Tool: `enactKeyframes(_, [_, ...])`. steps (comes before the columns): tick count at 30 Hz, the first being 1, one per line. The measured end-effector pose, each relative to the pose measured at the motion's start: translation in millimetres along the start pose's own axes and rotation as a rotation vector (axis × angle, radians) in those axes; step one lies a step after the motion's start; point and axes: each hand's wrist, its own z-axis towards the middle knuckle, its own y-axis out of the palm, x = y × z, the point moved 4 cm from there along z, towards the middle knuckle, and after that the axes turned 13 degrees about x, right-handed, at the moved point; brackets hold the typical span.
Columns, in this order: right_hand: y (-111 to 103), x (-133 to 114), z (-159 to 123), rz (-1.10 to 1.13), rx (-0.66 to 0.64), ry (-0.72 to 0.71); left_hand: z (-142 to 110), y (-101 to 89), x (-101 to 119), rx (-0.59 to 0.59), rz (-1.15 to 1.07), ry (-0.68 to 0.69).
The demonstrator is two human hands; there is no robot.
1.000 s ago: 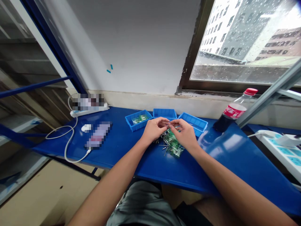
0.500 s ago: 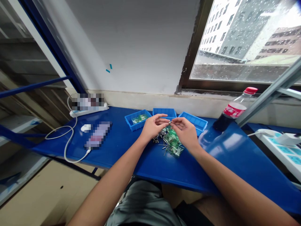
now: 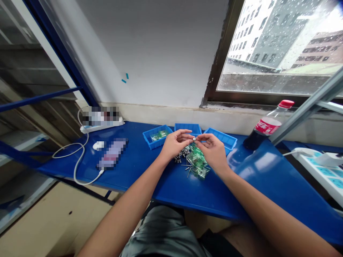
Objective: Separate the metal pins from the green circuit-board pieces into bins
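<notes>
Between the fingertips of both hands is a small, pale, shiny piece (image 3: pixel 194 139), too small to name. My left hand (image 3: pixel 177 142) pinches it from the left, thumb and fingers closed. From the right, my right hand (image 3: pixel 212 148) pinches the same piece. Below the hands lies a heap of small green-and-clear packets (image 3: pixel 198 162). Loose metal pins or screws (image 3: pixel 184 153) are scattered at the heap's left side, some of them hidden by my left hand.
Three blue bins stand behind the hands: a left bin (image 3: pixel 151 144) holding green packets, a middle bin (image 3: pixel 187 127), and a right bin (image 3: pixel 227 139). A cola bottle (image 3: pixel 264 126) stands at right. Leftward lie a phone (image 3: pixel 111 153), a white cable (image 3: pixel 77 167) and a power strip (image 3: pixel 103 125).
The small piece between my fingertips has turned slightly and shows a brighter, rounder face. Both hands stay in almost the same place.
</notes>
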Motion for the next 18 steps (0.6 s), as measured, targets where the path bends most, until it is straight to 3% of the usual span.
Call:
enactKeyframes(11, [-3, -5, 2, -0.090, 0.032, -0.052, -2, 2.2, 1, -0.038, -0.019, -0.056])
enactKeyframes(18, [2, -15, -2, -0.090, -0.005, -0.107, 4, -2.5, -5, 0.091, -0.187, -0.156])
